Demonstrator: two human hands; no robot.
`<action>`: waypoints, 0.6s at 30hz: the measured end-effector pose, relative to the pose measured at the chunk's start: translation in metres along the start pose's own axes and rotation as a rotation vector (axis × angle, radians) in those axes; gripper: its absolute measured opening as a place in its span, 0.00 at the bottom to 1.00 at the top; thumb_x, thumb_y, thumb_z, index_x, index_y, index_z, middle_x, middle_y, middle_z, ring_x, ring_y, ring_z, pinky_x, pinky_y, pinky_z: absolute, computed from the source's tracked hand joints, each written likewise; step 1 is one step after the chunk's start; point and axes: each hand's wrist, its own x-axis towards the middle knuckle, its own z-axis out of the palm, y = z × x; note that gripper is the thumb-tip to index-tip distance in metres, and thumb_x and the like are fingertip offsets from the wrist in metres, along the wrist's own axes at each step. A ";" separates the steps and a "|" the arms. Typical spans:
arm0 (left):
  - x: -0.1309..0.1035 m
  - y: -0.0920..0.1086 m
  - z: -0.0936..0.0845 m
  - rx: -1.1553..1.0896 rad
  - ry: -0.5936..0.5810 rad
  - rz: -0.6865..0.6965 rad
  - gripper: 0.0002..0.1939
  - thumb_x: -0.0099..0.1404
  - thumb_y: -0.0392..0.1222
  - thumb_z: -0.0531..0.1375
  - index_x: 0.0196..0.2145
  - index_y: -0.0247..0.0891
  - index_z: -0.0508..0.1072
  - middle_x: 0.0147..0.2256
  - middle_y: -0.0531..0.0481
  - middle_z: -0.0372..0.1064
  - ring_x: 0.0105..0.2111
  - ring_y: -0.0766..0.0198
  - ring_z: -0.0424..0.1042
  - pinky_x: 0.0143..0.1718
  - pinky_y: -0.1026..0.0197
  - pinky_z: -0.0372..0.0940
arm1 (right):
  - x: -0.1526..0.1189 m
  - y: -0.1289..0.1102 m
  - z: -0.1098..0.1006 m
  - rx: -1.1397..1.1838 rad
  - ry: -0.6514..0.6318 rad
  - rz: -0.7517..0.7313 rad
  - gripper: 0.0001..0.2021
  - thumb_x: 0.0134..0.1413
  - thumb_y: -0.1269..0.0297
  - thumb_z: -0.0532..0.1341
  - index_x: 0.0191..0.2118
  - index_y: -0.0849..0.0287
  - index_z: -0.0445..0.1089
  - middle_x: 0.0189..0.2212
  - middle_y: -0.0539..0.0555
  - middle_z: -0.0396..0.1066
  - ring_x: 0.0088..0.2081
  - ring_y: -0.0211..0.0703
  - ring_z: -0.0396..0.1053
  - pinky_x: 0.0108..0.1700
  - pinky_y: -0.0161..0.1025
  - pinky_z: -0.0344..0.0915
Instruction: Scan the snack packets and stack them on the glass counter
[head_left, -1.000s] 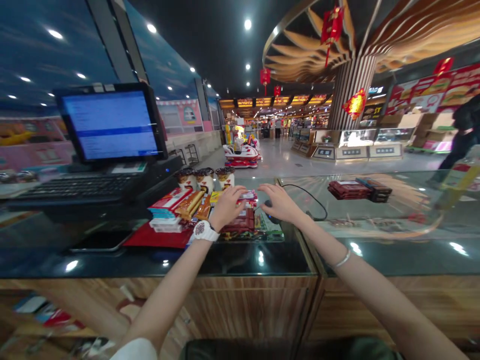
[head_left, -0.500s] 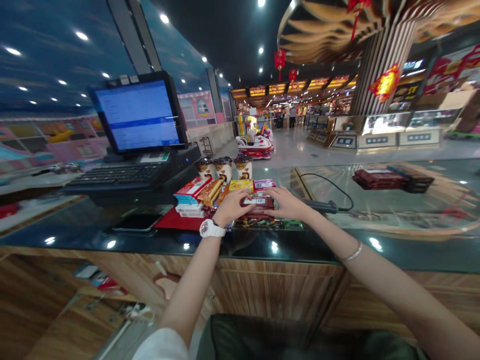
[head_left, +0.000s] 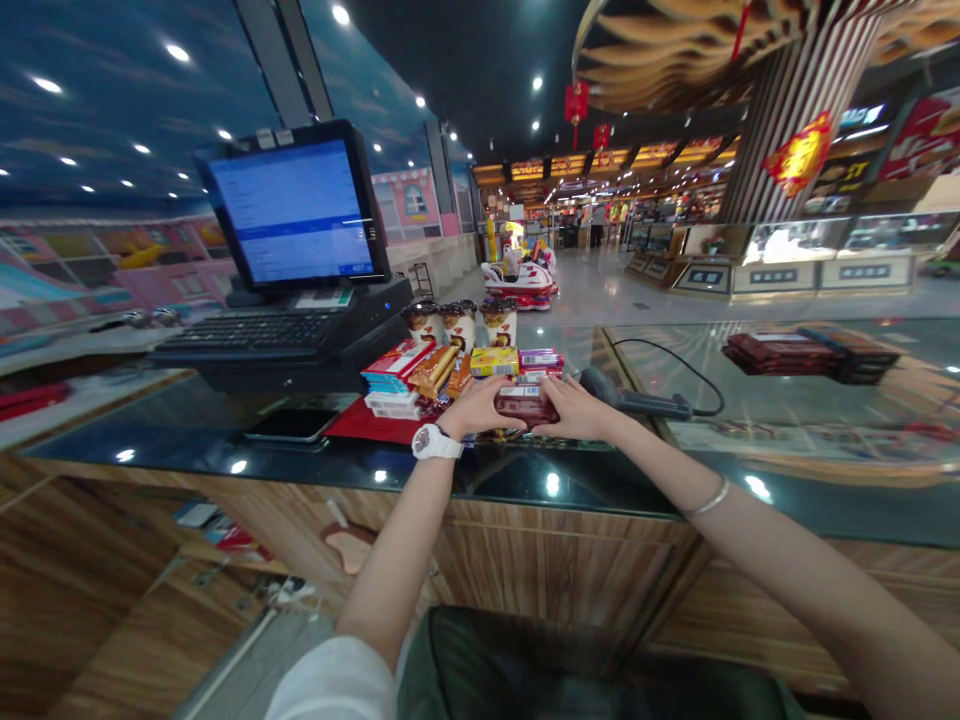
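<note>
My left hand (head_left: 484, 408) and my right hand (head_left: 577, 411) grip a brown snack pack (head_left: 526, 405) from its two ends, thumbs at the near side and fingers at the far side. Whether other packs lie beneath it I cannot tell. A white watch (head_left: 437, 442) is on my left wrist. Just beyond the hands are a yellow box (head_left: 494, 361) and purple packs (head_left: 541, 358). To the left are orange-brown snack packets (head_left: 435, 371) and a pile of red, blue and white boxes (head_left: 395, 372). Three lidded cups (head_left: 459, 326) stand behind them.
A monitor (head_left: 296, 215) and keyboard (head_left: 244, 335) occupy the left of the counter, with a phone (head_left: 292, 425) in front. A black handheld scanner (head_left: 649, 403) and its cable lie right of my hands. More brown packs (head_left: 780, 354) rest on the glass farther right.
My fingers have closed in around the ends of the brown pack, and its near side now tilts up more into view. The camera has shifted slightly, moving the whole scene.
</note>
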 end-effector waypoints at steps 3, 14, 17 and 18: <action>0.000 -0.001 0.004 0.037 -0.021 -0.021 0.40 0.49 0.64 0.68 0.54 0.39 0.69 0.60 0.37 0.64 0.61 0.44 0.63 0.61 0.42 0.56 | 0.001 0.000 0.004 0.028 -0.033 -0.004 0.22 0.53 0.52 0.64 0.49 0.59 0.61 0.49 0.63 0.71 0.54 0.56 0.68 0.62 0.59 0.50; -0.002 0.016 -0.005 0.007 -0.027 -0.018 0.32 0.49 0.60 0.70 0.45 0.38 0.68 0.47 0.43 0.72 0.50 0.47 0.70 0.56 0.45 0.60 | 0.000 0.001 -0.005 0.053 -0.044 0.006 0.28 0.50 0.56 0.66 0.56 0.61 0.63 0.52 0.65 0.72 0.56 0.58 0.68 0.63 0.60 0.48; -0.002 0.018 -0.008 -0.001 0.029 0.016 0.33 0.48 0.60 0.70 0.45 0.39 0.68 0.47 0.44 0.72 0.50 0.48 0.70 0.59 0.43 0.57 | 0.000 0.001 -0.004 0.055 -0.010 -0.002 0.30 0.49 0.56 0.67 0.57 0.60 0.63 0.53 0.65 0.71 0.57 0.58 0.67 0.62 0.60 0.52; -0.002 0.019 -0.009 -0.004 0.051 0.025 0.33 0.48 0.59 0.70 0.46 0.39 0.68 0.48 0.43 0.71 0.51 0.48 0.70 0.59 0.42 0.56 | 0.000 0.001 -0.004 0.056 0.005 -0.004 0.31 0.49 0.56 0.68 0.57 0.60 0.62 0.54 0.65 0.70 0.57 0.59 0.66 0.61 0.60 0.53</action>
